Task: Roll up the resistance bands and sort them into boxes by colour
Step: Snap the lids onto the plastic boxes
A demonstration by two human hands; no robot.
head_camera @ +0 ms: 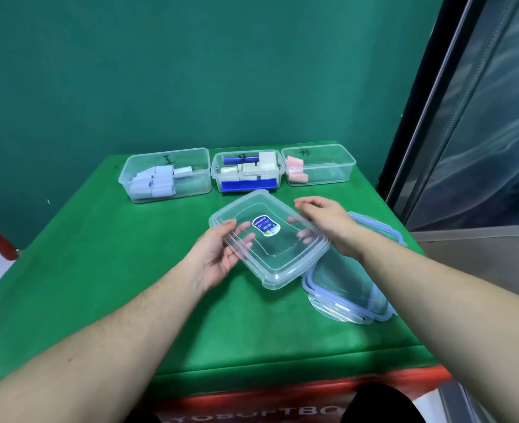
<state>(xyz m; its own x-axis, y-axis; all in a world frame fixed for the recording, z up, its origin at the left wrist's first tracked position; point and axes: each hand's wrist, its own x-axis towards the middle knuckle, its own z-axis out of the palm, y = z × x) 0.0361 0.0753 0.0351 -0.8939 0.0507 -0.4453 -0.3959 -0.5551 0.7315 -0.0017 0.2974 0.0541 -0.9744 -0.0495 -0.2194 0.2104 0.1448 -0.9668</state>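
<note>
Both hands hold a stack of clear lids (268, 239) at the centre of the frame, above the green table (99, 285). The left hand (218, 254) clamps the stack's left edge, thumb on top and fingers underneath, showing through the plastic. The right hand (325, 221) grips the right edge the same way, its fingertips visible through the lid near the blue sticker (266, 226). How many lids are in the stack is hard to tell.

Along the upper middle of the frame stand three open clear boxes. The left box (165, 175) holds pale lilac rolled bands (154, 181). The middle box (247, 172) holds whitish-green rolls (249, 169) with blue pieces among them; what those blue pieces are is unclear. The right box (319, 164) holds pink rolls (296, 169) at its left end. Black handwriting on each box's back wall is too blurred to read.

At lower right, blue-rimmed lids (352, 288) lie on the table, partly hidden by the right forearm and the held stack.
</note>
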